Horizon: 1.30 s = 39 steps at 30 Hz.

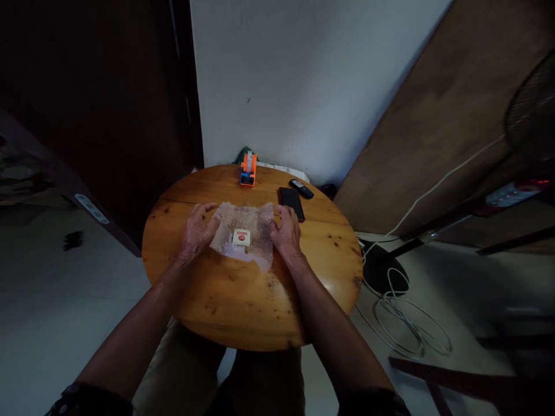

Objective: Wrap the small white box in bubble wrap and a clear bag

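A sheet of bubble wrap point(255, 219) lies spread on the round wooden table. On it rests a small white box point(241, 237) with a red label, near the sheet's middle. My left hand point(199, 231) is at the sheet's left edge, thumb and fingers closed on it. At the right edge, my right hand point(286, 231) pinches the wrap between thumb and fingers. Both edges are raised a little beside the box, and neither hand touches the box.
Behind the wrap stands an orange tape dispenser point(248, 169). A dark phone-like slab point(291, 204) and a black remote-like handset point(302, 188) lie at the back right of the wooden table point(243, 306). A fan stands right, with a coiled white cable point(403, 323) on the floor.
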Tool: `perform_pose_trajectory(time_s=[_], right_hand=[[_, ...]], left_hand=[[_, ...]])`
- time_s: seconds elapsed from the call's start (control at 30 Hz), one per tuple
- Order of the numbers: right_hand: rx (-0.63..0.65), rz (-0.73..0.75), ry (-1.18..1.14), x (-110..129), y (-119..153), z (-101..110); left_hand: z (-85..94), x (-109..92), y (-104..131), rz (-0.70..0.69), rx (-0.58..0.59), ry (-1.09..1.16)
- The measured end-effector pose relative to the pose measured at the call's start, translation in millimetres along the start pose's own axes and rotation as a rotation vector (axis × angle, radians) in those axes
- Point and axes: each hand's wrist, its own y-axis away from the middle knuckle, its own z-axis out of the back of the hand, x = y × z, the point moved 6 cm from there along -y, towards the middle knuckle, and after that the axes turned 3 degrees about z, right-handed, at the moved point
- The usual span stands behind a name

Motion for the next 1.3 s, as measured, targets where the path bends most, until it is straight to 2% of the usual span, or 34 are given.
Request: perform_pose_trajectory(time_s=[0.1,0.17,0.23,0.33,0.47,0.57,0.67,0.73,0.83,0.9,0.97,1.13,1.23,1.3], right_hand=[[0.087,0.144,0.137,25.1,3.7,4.2],[0.194,0.237,0.185,40.2,7.2,2.6],[0.287,0.302,0.225,49.1,10.5,0.4],[0.360,0.285,0.302,46.2,11.2,-1.2],[0.393,0.184,0.377,31.0,8.0,-1.2],[0.418,0.193,0.405,30.4,7.5,-1.5],[0.411,0.263,0.355,42.5,8.4,1.3],[0.431,0.305,0.246,52.7,10.5,3.4],[0.545,0.327,-0.005,64.7,16.6,3.0],[0.639,0.321,-0.109,68.6,21.7,0.6],[0.687,0.326,-0.106,70.0,25.3,-1.8],[0.696,0.365,0.015,69.8,26.0,-4.1],[0.703,0.312,0.032,61.0,21.8,-3.6],[0.676,0.248,0.025,50.9,16.9,-2.3]], left_hand=[[-4.5,-19.0,9.7,-0.130,0.175,0.020],[-7.0,-26.2,15.4,-0.115,0.292,0.047],[-4.4,-30.2,17.7,-0.064,0.343,0.065],[4.9,-34.0,16.8,0.023,0.386,0.103],[8.5,-35.3,19.5,0.124,0.615,-0.064],[9.1,-40.3,18.0,0.045,0.632,-0.187],[-3.0,-42.6,18.2,-0.043,0.672,-0.120],[-15.9,-36.7,21.2,-0.007,0.745,-0.023],[-33.1,-26.2,29.9,0.111,0.849,0.177],[-39.2,-22.6,36.7,0.154,0.874,0.239],[-41.2,-22.0,42.4,0.160,0.862,0.224],[-44.8,-24.3,49.2,0.085,0.789,0.087],[-52.0,-20.5,50.5,0.028,0.759,0.054],[-57.4,-18.2,51.5,-0.070,0.750,-0.011]])
